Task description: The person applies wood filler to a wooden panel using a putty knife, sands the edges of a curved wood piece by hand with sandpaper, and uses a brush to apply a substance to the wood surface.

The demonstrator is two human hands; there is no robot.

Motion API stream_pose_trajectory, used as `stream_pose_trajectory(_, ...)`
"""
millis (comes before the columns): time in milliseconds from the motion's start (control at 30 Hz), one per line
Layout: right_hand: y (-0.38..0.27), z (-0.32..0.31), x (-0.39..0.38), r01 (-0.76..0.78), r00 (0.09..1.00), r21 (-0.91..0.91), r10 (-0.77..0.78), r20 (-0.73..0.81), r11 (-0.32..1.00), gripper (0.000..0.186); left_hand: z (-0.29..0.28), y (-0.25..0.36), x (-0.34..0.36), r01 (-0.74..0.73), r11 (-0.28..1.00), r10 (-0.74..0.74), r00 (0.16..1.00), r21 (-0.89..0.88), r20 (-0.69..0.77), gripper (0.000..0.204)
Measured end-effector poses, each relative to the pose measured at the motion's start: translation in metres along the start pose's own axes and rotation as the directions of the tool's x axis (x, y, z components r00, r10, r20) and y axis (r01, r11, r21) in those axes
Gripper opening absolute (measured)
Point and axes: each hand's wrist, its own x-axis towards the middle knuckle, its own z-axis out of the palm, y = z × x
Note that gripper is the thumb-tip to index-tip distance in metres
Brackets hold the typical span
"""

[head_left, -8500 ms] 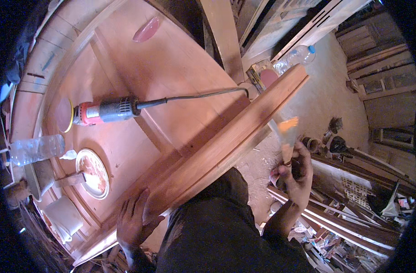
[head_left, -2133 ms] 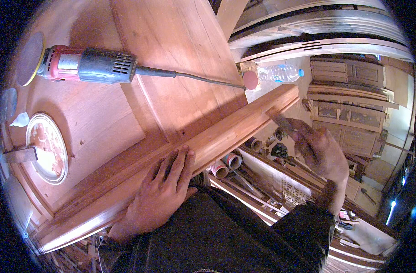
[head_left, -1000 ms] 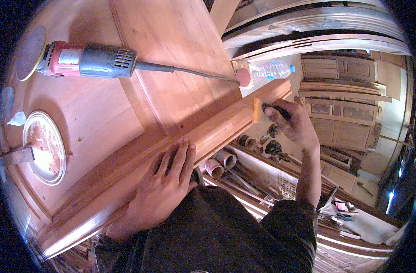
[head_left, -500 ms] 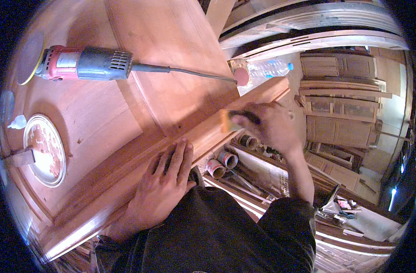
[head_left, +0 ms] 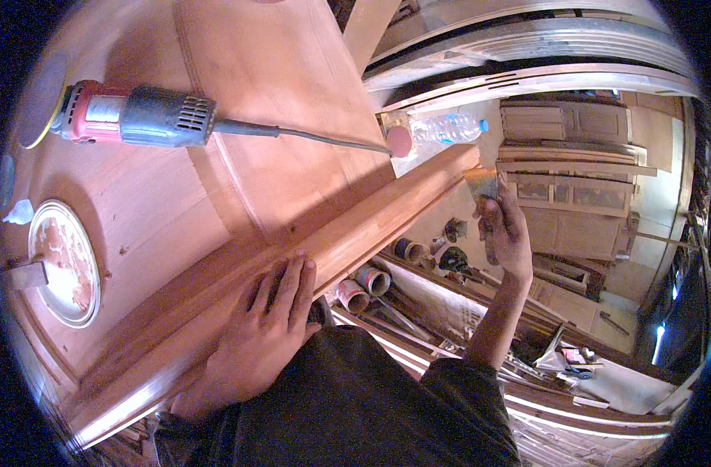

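A long brown wooden board (head_left: 371, 218) with a moulded edge lies diagonally in front of me. My left hand (head_left: 266, 323) rests flat on it, fingers stretched forward. My right hand (head_left: 502, 229) is off the board's far right end, gripping what looks like folded sandpaper (head_left: 481, 183), orange on one edge and greyish on the face. The sandpaper is close beside the board's end; whether they touch, I cannot tell.
On the large wooden panel (head_left: 293, 86) lies a red and dark disc sander (head_left: 138, 114) with its cord. A smeared white lid (head_left: 64, 265) sits at left. A plastic bottle (head_left: 449, 129) stands out beyond the board. Open cans (head_left: 373, 280) and timber are below right.
My right hand has moved right with the sandpaper, from over the board to its far end. My left hand stays on the board. The whole view has shifted slightly.
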Motion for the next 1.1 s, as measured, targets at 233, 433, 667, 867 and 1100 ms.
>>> stream_pose_trajectory(233, 0.001, 0.016, -0.006, 0.195, 0.980, -0.454, -0.188, 0.060, 0.869, 0.041, -0.003, 0.002, 0.006, 0.025, 1.000, -0.025, 0.999, -0.013, 0.035, 0.081)
stream_pose_trajectory(433, 0.002, 0.036, 0.001, 0.194, 0.969, -0.504, -0.244, -0.034, 0.842, 0.045, 0.000, 0.005, 0.004, 0.039, 0.998, -0.041, 0.999, 0.038, 0.030, 0.083)
stream_pose_trajectory(667, -0.005, 0.036, -0.007, 0.182, 0.979, -0.519, -0.206, 0.012, 0.835, 0.040, -0.003, 0.001, 0.004, 0.042, 0.999, -0.042, 0.998, 0.009, 0.036, 0.082)
stream_pose_trajectory(867, 0.001, 0.032, 0.007, 0.171, 0.979, -0.592, -0.204, 0.012, 0.788, 0.039, -0.003, 0.002, 0.004, 0.015, 1.000, -0.015, 1.000, 0.011, 0.023, 0.081)
stream_pose_trajectory(1100, 0.007, -0.026, -0.005, 0.284, 0.954, -0.526, -0.288, 0.077, 0.801, 0.037, 0.001, -0.001, 0.007, -0.045, 0.998, 0.047, 0.998, 0.048, -0.029, 0.082)
